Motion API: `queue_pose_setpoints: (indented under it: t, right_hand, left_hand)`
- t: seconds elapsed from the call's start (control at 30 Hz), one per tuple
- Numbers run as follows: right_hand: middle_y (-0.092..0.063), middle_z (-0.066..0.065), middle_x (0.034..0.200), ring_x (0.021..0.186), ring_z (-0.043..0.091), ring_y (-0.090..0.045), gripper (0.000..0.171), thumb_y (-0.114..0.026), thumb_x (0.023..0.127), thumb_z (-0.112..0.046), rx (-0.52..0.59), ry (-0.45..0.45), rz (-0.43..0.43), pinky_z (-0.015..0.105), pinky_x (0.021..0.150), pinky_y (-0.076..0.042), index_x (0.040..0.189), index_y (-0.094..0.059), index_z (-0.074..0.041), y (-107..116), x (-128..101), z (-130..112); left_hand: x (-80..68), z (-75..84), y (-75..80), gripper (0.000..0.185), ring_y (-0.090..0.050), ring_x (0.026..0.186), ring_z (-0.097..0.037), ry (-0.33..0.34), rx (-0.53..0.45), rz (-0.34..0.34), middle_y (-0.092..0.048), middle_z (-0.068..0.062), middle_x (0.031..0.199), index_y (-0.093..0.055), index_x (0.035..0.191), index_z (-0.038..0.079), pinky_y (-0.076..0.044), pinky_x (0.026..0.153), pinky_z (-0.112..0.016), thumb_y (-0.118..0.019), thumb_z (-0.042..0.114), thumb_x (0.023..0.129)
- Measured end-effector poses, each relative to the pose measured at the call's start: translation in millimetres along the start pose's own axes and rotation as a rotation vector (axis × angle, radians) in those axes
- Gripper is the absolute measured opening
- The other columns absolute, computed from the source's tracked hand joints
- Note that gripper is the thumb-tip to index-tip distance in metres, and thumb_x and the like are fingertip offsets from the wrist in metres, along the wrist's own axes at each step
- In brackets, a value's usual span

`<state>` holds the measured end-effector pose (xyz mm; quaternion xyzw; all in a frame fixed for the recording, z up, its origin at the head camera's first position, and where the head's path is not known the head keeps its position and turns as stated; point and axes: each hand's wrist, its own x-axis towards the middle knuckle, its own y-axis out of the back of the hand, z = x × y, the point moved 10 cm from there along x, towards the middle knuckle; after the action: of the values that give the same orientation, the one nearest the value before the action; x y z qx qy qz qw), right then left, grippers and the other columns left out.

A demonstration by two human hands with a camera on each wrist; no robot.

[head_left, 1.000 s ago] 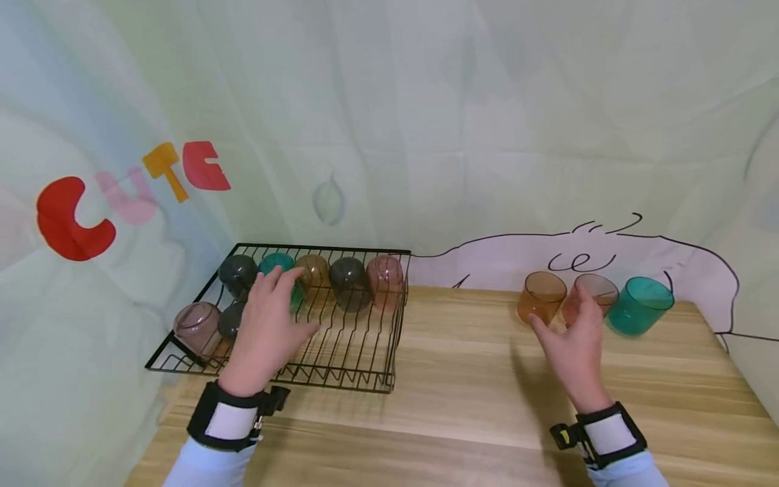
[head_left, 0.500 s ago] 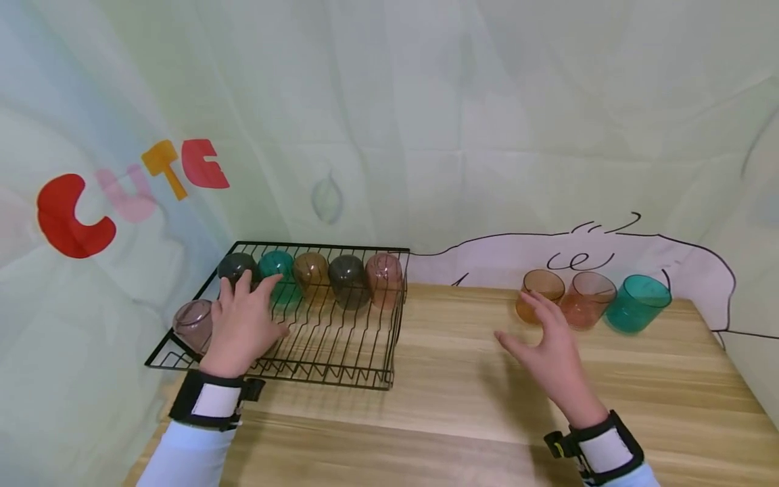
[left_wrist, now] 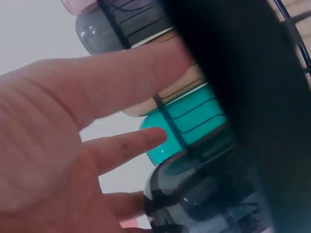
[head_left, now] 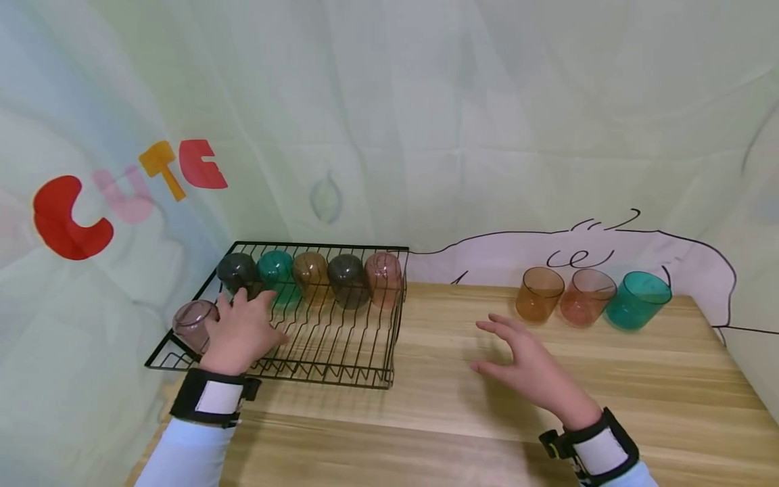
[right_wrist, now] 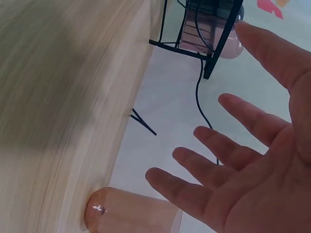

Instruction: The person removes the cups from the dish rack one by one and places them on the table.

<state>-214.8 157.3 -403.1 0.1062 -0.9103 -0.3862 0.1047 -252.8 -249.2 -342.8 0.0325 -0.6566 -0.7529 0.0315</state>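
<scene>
Quick count: the black wire rack (head_left: 341, 352) at the left end of the counter (head_left: 462, 406) holds six upside-down cups that I can see. The back row has five: dark grey (head_left: 236, 270), teal (head_left: 275, 268), amber (head_left: 310, 269), another dark grey (head_left: 347, 273) and pink (head_left: 383, 273). One more pink cup (head_left: 192, 325) sits at the front left corner.

Three upright cups stand in a row at the back right: amber (head_left: 538, 295), pinkish (head_left: 583, 297) and teal (head_left: 638, 302).

Left hand (head_left: 242, 331) rests over the rack beside the front pink cup, fingers loose, grip holding nothing I can see. Right hand (head_left: 525, 368) hovers over bare counter, grip wide and empty, near the amber cup.
</scene>
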Motion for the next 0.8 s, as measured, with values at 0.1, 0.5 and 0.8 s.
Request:
queue_pose_setpoints:
  t: [0.1,0.5,0.8]
  right_hand:
    - [-0.040,0.010,0.145,0.131,0.033,-0.041,0.062,-0.074,0.077,-0.043,0.001,0.008,0.004,0.053,0.103,-0.038,0.131,-0.052,-0.021,0.7,-0.5,-1.3]
    - [-0.056,0.002,0.132,0.127,0.023,-0.048,0.060,-0.069,0.078,-0.050,0.023,0.033,0.028,0.046,0.103,-0.041,0.126,-0.057,-0.017,5.9,-1.5,-4.1]
    - [-0.057,0.003,0.131,0.126,0.024,-0.049,0.056,-0.071,0.079,-0.044,0.006,0.037,0.058,0.047,0.103,-0.041,0.126,-0.057,-0.018,17.9,-3.1,-9.6]
  left_hand:
    - [2.4,-2.5,0.7,0.064,-0.030,0.117,-0.064,-0.004,0.021,0.017,-0.040,-0.035,0.133,-0.053,0.128,0.008,-0.030,0.078,-0.081,-0.075,0.021,0.070]
    - [0.3,-6.2,5.7,0.043,-0.051,0.092,-0.050,-0.004,0.127,0.066,-0.055,-0.032,0.110,-0.064,0.115,0.008,-0.045,0.062,-0.064,-0.069,0.003,0.073]
    - [-3.3,-1.8,13.1,0.042,-0.049,0.089,-0.050,-0.018,0.125,0.101,-0.055,-0.032,0.106,-0.065,0.114,0.008,-0.044,0.051,-0.058,-0.069,0.002,0.073]
